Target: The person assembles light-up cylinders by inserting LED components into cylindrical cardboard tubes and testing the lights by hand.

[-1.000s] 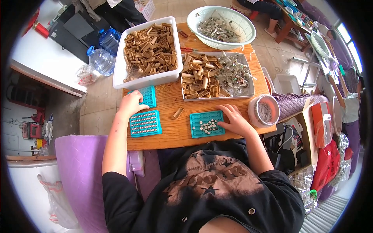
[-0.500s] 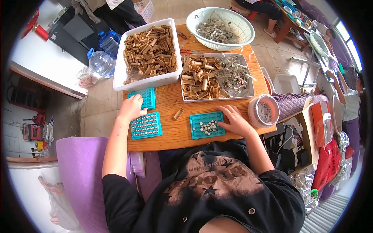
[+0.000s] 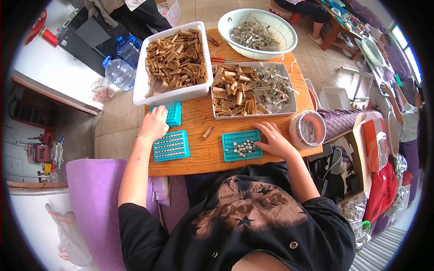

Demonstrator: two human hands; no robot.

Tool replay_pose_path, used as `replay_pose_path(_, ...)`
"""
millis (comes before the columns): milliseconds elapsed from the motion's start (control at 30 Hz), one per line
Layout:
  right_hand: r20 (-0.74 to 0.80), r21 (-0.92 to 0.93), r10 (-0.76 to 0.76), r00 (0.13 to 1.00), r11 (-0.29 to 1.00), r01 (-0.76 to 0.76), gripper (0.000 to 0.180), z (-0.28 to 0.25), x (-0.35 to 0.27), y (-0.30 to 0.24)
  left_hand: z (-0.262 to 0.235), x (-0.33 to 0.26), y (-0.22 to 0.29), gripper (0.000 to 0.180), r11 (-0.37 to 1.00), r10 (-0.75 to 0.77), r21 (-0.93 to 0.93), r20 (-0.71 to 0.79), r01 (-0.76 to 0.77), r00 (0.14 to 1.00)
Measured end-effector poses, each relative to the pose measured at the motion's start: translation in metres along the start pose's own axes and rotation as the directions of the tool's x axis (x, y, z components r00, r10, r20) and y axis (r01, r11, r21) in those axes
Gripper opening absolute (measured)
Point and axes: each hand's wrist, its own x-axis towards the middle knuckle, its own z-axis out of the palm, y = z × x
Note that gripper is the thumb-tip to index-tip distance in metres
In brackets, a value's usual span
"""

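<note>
My left hand (image 3: 155, 123) is closed over the near left side of a teal pitted tray (image 3: 174, 113) with no pieces showing in its pits; its fingertips are hidden. Just below that hand lies a second teal tray (image 3: 172, 156) with rows of small silver button-like pieces. My right hand (image 3: 272, 139) rests with fingers spread at the right edge of a third teal tray (image 3: 229, 158), its thumb at the rim. Small round silver pieces (image 3: 244, 148) lie loose in a heap there. Between the trays sits one tan plastic casing (image 3: 209, 132).
A white tub (image 3: 141, 86) of tan casings and a shallow white box (image 3: 253, 115) of casings and clear scraps stand behind the trays. A pale green basket (image 3: 224, 38) is farther back, red-handled pliers (image 3: 220, 59) nearby. A bucket (image 3: 296, 135) stands by my right hand.
My left hand has shifted slightly and its thumb, seen extended before, is now tucked out of sight. The right hand and the loose pieces look unchanged.
</note>
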Motion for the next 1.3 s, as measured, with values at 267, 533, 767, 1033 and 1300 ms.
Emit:
replay_pose_path(267, 0.011, 0.001, -0.003, 1.0, 1.0, 0.003, 0.061, 0.0, 0.002, -0.003, -0.008, -0.006, -0.016, 0.032, 0.989, -0.118, -0.087, 0.003, 0.118, 0.993)
replay_pose_path(533, -0.039, -0.002, -0.027, 0.999, 1.0, 0.027, 0.058, 0.002, -0.001, 0.005, -0.035, -0.058, 0.034, 0.036, 0.994, -0.112, -0.009, -0.14, 0.112, 0.984)
replay_pose_path(767, -0.045, -0.047, -0.02, 0.999, 0.999, 0.018, 0.056, 0.004, 0.006, 0.001, -0.017, -0.092, 0.066, 0.044, 0.988, -0.119, -0.106, -0.043, 0.114, 0.992)
replay_pose_path(1033, -0.058, -0.056, -0.029, 0.998, 0.998, 0.026, 0.056, 0.005, 0.003, 0.001, -0.016, -0.095, 0.068, 0.047, 0.953, -0.071, -0.295, -0.001, 0.067, 0.997)
replay_pose_path(1300, -0.183, -0.215, -0.019, 0.983, 0.976, -0.021, 0.045, 0.014, 0.014, -0.018, -0.015, -0.097, 0.059, 0.038, 0.93, -0.069, -0.36, 0.034, 0.076, 0.997)
